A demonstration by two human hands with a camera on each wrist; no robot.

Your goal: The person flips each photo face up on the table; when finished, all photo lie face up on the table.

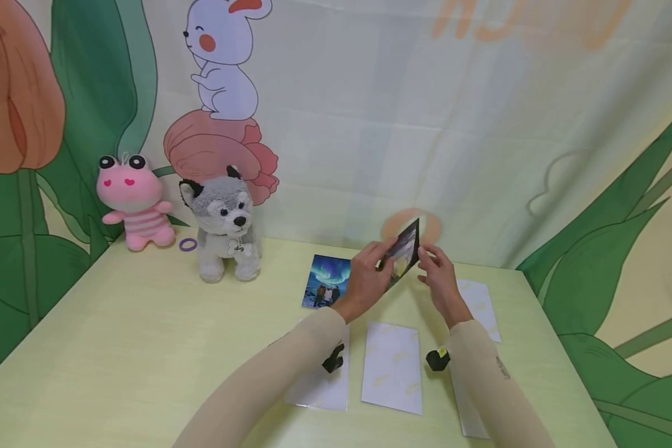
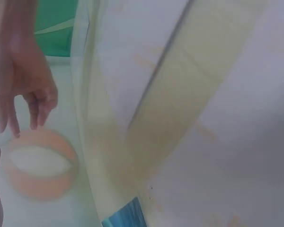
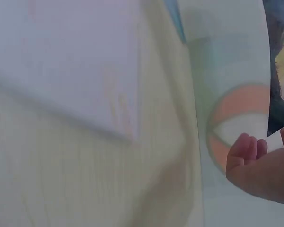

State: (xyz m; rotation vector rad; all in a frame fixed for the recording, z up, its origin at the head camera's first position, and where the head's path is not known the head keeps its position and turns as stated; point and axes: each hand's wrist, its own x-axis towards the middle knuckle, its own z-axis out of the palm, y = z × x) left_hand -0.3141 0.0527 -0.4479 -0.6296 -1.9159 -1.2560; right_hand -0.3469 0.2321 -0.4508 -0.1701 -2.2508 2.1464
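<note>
My left hand [image 1: 365,281] holds a photo print [image 1: 406,250] up above the back of the table, tilted, its fingers and thumb pinching the left side. The print has dark borders and a yellow patch in its picture. My right hand [image 1: 440,277] is beside the print's right edge, fingers loosely bent. In the right wrist view, the print's lower corner points down between those fingers and the thumb, with no clear grip. Behind the left hand, another photo print [image 1: 323,281] lies face up, showing people under a green-blue aurora; the hand partly covers it.
Several white sheets with faint yellow marks lie on the table, including a middle one [image 1: 392,368] and one at the back right [image 1: 481,308]. A grey plush dog [image 1: 224,224] and a pink plush frog [image 1: 137,202] sit at back left, a purple ring [image 1: 188,244] between them.
</note>
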